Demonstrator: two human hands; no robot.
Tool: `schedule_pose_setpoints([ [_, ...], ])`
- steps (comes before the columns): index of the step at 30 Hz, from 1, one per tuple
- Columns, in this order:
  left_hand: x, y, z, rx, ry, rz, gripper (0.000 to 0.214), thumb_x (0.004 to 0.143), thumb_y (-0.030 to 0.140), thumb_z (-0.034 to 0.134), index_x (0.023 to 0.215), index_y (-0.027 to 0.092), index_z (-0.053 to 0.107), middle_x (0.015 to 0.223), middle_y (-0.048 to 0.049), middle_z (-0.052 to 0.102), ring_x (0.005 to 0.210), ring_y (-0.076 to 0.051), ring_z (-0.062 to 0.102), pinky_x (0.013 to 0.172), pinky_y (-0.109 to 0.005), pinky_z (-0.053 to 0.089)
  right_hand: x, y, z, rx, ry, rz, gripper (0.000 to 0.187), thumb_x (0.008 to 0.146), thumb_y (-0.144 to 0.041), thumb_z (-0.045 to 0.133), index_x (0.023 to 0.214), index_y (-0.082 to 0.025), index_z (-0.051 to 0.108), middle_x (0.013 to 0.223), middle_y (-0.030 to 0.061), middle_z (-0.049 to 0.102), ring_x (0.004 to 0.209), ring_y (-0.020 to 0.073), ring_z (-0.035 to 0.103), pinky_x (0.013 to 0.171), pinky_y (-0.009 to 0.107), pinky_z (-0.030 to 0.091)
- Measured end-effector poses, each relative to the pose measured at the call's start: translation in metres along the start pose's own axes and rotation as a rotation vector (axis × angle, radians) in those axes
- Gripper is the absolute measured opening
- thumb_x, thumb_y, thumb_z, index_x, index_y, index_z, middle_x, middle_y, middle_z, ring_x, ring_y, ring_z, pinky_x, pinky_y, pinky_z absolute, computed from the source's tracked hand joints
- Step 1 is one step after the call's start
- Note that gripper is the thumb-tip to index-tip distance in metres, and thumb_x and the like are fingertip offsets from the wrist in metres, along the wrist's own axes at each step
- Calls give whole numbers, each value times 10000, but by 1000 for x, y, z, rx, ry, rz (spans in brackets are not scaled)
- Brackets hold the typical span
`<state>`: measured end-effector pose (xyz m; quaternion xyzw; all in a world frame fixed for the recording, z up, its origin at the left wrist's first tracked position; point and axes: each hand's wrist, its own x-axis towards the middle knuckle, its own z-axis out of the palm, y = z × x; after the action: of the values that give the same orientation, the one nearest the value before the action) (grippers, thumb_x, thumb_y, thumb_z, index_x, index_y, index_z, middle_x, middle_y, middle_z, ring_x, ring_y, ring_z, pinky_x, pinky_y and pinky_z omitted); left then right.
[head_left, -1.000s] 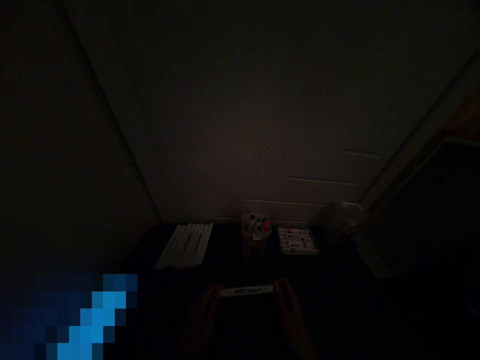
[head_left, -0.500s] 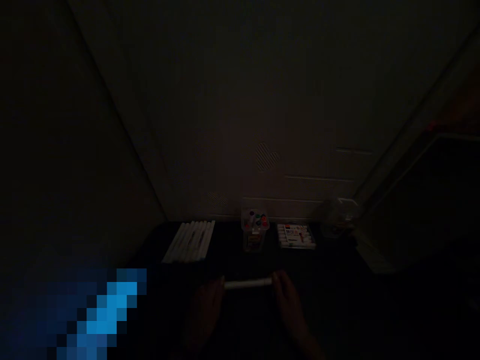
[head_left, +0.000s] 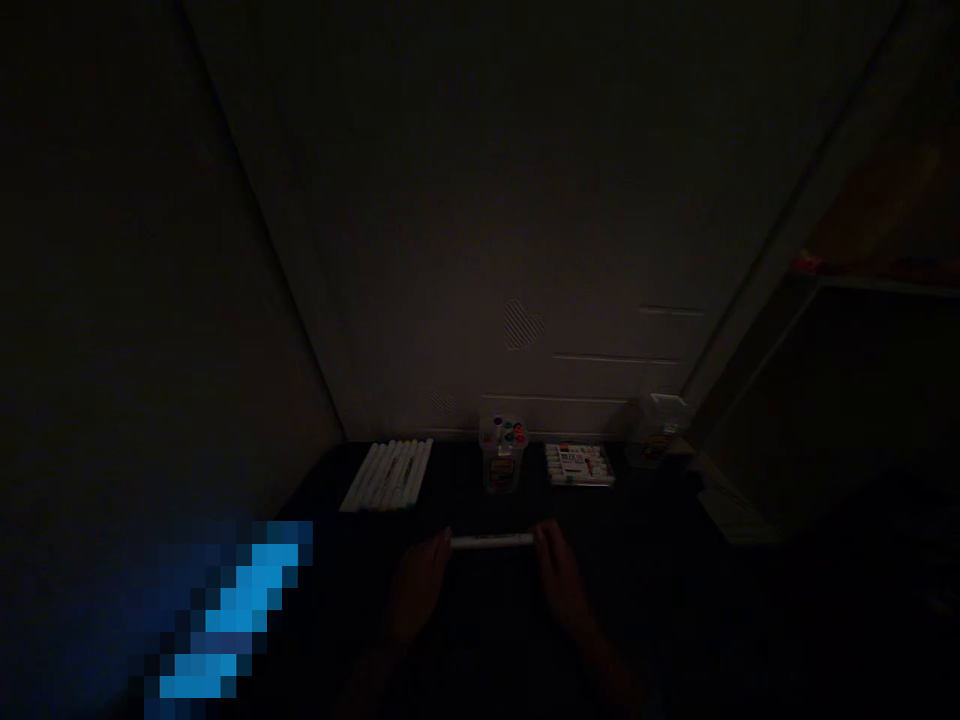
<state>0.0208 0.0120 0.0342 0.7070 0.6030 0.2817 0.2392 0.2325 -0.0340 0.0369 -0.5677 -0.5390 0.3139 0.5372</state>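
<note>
The scene is very dark. A white marker (head_left: 491,541) lies level between my two hands above a dark table (head_left: 660,560). My left hand (head_left: 421,585) pinches its left end. My right hand (head_left: 559,580) pinches its right end. Farther back on the table lie a row of several white markers (head_left: 388,473), a clear cup of markers with coloured caps (head_left: 503,452) and a flat box of markers (head_left: 578,464).
A pale wall with a hatched heart sticker (head_left: 523,324) rises behind the table. A clear container (head_left: 658,428) stands at the back right. A blue pixelated patch (head_left: 225,610) covers the lower left. A dark cabinet (head_left: 847,400) stands at the right.
The view has tilted, so everything sits a little higher and farther off. Both hands still hold the marker by its ends, which has turned so its label no longer shows.
</note>
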Motion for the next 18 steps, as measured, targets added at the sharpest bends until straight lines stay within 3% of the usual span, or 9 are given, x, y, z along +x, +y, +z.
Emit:
schedule_pose_setpoints([
  [6,-3,2,-3,-86,-25,-29,411,837,415,278,917,201,620,860,-58,676,803,-187,616,733,-275,432,0,-3,0,12,-25,-22,304,851,-440,340,877,-196,519,787,-3,552,739,122,504,692,213,386],
  [13,1,-3,3,12,0,30,408,840,439,291,1045,213,561,1096,-65,603,1009,-190,549,862,-280,373,-1,-4,0,-7,-8,-71,326,848,-442,339,906,-196,545,862,15,583,811,138,530,745,234,392],
  [18,-3,1,1,47,-21,89,362,857,409,270,981,230,558,987,-44,642,917,-167,585,807,-259,390,-1,-4,2,-41,26,-116,327,849,-432,331,900,-197,553,852,20,585,803,141,532,749,248,398],
])
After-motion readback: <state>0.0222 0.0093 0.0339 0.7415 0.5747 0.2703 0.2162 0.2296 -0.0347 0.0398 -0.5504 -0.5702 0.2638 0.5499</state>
